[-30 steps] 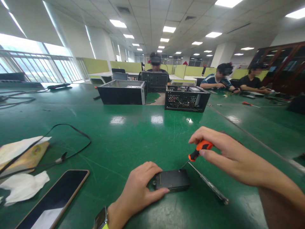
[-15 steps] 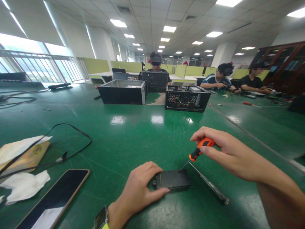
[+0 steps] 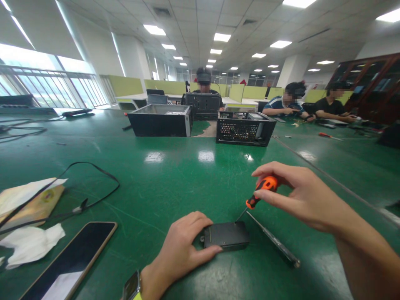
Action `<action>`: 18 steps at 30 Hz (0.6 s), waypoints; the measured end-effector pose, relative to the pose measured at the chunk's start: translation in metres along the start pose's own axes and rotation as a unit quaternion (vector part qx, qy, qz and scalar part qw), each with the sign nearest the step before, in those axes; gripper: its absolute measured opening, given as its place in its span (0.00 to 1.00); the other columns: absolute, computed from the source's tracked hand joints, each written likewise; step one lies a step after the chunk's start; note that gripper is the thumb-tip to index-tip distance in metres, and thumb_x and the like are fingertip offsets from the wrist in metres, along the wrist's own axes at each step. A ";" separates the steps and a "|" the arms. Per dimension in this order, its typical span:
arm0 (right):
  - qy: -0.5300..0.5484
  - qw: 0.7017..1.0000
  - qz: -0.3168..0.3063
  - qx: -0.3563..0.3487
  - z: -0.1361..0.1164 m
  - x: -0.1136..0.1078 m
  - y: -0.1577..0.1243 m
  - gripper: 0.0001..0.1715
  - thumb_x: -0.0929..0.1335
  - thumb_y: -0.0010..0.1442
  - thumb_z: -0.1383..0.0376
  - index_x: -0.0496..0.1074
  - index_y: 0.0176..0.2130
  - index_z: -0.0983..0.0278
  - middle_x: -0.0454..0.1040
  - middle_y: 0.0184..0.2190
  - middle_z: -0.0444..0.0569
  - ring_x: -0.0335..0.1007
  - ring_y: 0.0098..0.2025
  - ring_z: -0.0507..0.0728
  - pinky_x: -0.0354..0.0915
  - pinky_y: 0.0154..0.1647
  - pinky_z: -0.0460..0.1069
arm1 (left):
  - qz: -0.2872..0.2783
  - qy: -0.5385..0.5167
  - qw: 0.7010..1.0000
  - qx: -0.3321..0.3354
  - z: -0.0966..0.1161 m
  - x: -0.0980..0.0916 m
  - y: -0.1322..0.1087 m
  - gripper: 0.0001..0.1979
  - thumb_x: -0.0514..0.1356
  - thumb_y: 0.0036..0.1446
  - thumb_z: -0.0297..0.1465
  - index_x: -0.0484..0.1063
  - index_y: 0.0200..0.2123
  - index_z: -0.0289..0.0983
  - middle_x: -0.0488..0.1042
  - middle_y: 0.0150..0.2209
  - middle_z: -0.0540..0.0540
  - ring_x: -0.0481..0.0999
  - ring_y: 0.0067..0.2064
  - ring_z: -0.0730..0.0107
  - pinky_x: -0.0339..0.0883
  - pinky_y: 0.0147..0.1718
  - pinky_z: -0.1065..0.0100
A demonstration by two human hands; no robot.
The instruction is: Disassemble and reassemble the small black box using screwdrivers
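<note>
A small black box (image 3: 227,236) with a mounting tab at its left end lies flat on the green table (image 3: 168,187). My left hand (image 3: 187,237) grips the box by its left end, thumb along the near side and fingers at the far side. Between the thumb and fingers of my right hand (image 3: 290,191) is an orange and black screwdriver (image 3: 261,192). Its shaft slants down to the left, and the tip meets the box's top near the far edge. To the right of the box rests a thin metal rod (image 3: 275,239).
A phone (image 3: 68,260), crumpled tissue (image 3: 33,246), a packet (image 3: 34,202) and a black cable (image 3: 103,166) lie at left. Open computer cases (image 3: 161,123) (image 3: 245,129) stand ahead. Another screwdriver (image 3: 326,135) lies at far right. Several people sit around the table.
My right hand has shifted slightly and its fingers have opened a little around the screwdriver handle, which has turned. My left hand and the box stay in place.
</note>
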State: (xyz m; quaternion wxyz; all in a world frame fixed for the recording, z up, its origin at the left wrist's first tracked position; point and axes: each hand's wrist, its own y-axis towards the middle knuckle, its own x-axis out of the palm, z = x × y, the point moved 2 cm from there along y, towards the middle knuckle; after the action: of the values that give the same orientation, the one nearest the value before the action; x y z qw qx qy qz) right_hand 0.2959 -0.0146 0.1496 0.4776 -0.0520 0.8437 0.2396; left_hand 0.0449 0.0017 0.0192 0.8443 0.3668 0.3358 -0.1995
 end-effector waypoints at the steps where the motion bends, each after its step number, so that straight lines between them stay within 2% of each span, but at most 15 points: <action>1: -0.016 1.000 0.025 0.001 0.000 0.000 0.000 0.13 0.70 0.59 0.57 0.72 0.43 0.59 0.76 0.32 0.42 0.70 0.32 0.52 0.64 0.34 0.46 | 0.000 0.001 1.000 0.000 0.000 0.000 0.000 0.16 0.68 0.52 0.38 0.74 0.41 0.36 0.77 0.37 0.43 0.77 0.38 0.60 0.72 0.36 0.63; 3: -0.057 0.996 0.065 0.003 0.000 0.001 0.001 0.16 0.71 0.58 0.51 0.74 0.37 0.60 0.74 0.24 0.40 0.67 0.25 0.51 0.60 0.28 0.47 | -0.001 0.003 1.000 0.000 0.001 0.000 0.000 0.16 0.68 0.52 0.38 0.74 0.41 0.35 0.77 0.37 0.43 0.77 0.37 0.60 0.72 0.36 0.62; 5: -0.084 0.994 0.070 -0.001 0.000 0.002 0.002 0.18 0.68 0.60 0.49 0.75 0.31 0.61 0.72 0.21 0.41 0.66 0.23 0.51 0.58 0.26 0.47 | -0.001 0.004 1.000 -0.001 0.001 0.000 0.000 0.16 0.68 0.52 0.37 0.74 0.41 0.35 0.77 0.37 0.43 0.77 0.37 0.60 0.72 0.36 0.62; 7: -0.077 0.996 0.044 -0.021 -0.002 0.001 0.003 0.17 0.66 0.63 0.52 0.75 0.33 0.61 0.75 0.26 0.43 0.69 0.27 0.52 0.60 0.29 0.47 | 0.000 0.003 1.000 -0.003 0.001 0.001 0.000 0.16 0.69 0.52 0.37 0.74 0.41 0.35 0.77 0.37 0.43 0.77 0.37 0.60 0.72 0.36 0.62; 10: -0.031 0.998 0.000 -0.055 -0.004 -0.002 0.001 0.12 0.66 0.64 0.58 0.73 0.44 0.60 0.76 0.36 0.45 0.71 0.33 0.52 0.63 0.34 0.46 | 0.001 0.002 1.000 -0.003 0.000 0.002 -0.001 0.16 0.69 0.52 0.37 0.74 0.41 0.35 0.77 0.37 0.43 0.77 0.37 0.59 0.72 0.36 0.62; 11: -0.027 0.998 -0.006 -0.057 -0.003 -0.003 0.001 0.11 0.66 0.63 0.58 0.73 0.44 0.59 0.76 0.37 0.44 0.71 0.33 0.52 0.63 0.34 0.46 | 0.001 0.002 1.000 -0.003 0.000 0.002 -0.001 0.16 0.69 0.52 0.37 0.74 0.41 0.35 0.77 0.37 0.43 0.77 0.38 0.59 0.72 0.36 0.62; 13: -0.053 0.998 0.007 -0.038 -0.002 -0.002 0.001 0.11 0.66 0.63 0.57 0.75 0.37 0.61 0.75 0.30 0.43 0.68 0.28 0.51 0.61 0.30 0.46 | -0.001 0.002 1.000 -0.004 0.000 0.002 -0.001 0.16 0.69 0.52 0.37 0.74 0.41 0.35 0.77 0.37 0.43 0.77 0.38 0.59 0.72 0.36 0.62; 16: -0.099 0.993 0.069 -0.011 -0.002 0.001 0.001 0.22 0.65 0.63 0.55 0.69 0.22 0.63 0.65 0.17 0.40 0.58 0.20 0.50 0.53 0.24 0.47 | -0.008 0.003 1.000 -0.009 0.000 0.001 -0.001 0.16 0.68 0.52 0.38 0.74 0.41 0.36 0.77 0.37 0.43 0.77 0.38 0.60 0.72 0.36 0.62; 18: -0.074 0.992 0.102 -0.020 -0.007 0.003 0.001 0.23 0.64 0.64 0.58 0.67 0.20 0.63 0.62 0.16 0.39 0.56 0.19 0.48 0.51 0.22 0.47 | -0.011 0.004 1.000 -0.011 0.001 0.001 -0.001 0.16 0.68 0.52 0.38 0.73 0.41 0.36 0.76 0.37 0.44 0.77 0.37 0.60 0.71 0.36 0.63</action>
State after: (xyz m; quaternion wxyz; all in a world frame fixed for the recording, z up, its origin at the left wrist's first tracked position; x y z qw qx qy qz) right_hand 0.2887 -0.0167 0.1503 0.5108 0.0431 0.8017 0.3074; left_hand 0.0454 0.0007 0.0184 0.8450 0.3540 0.3451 -0.2038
